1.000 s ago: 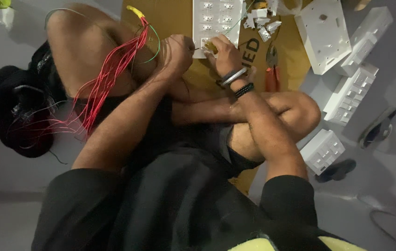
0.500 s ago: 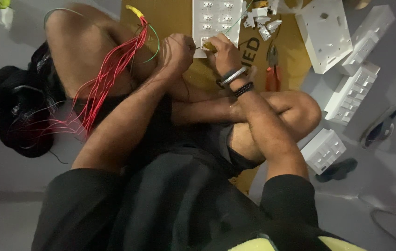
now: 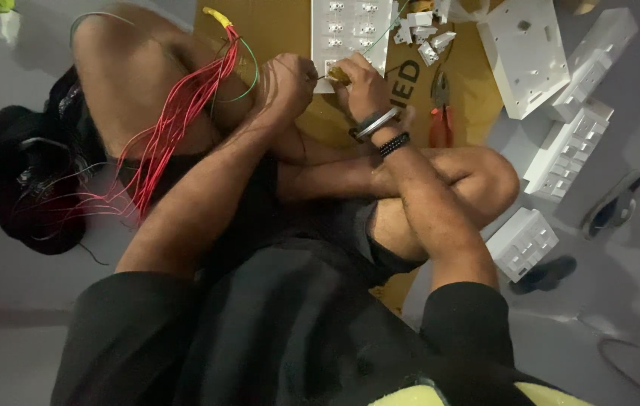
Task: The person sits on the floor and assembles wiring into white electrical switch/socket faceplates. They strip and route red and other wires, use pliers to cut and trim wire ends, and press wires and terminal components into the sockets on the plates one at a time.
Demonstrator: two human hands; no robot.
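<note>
Colours: white parts, red wires, brown cardboard, grey floor.
White switch plate [image 3: 350, 34] on brown cardboard sheet [image 3: 282, 26]; wire bundle [image 3: 177, 124] red, one green strand, yellow tip. Pliers [image 3: 440, 120] have orange-red handles. Loose plastic housings [image 3: 568, 150] white. Wrist bands [image 3: 384, 131]: one silver, one black beaded. Shorts [image 3: 297, 218] and sleeves black (yellow-green patch at frame bottom). Floor [image 3: 4, 301] plain grey.

Right hand [image 3: 361, 83] has shifted slightly left along the lower edge of the white switch plate [image 3: 350, 30]; left hand [image 3: 286, 79] has closed the gap toward it.
</note>
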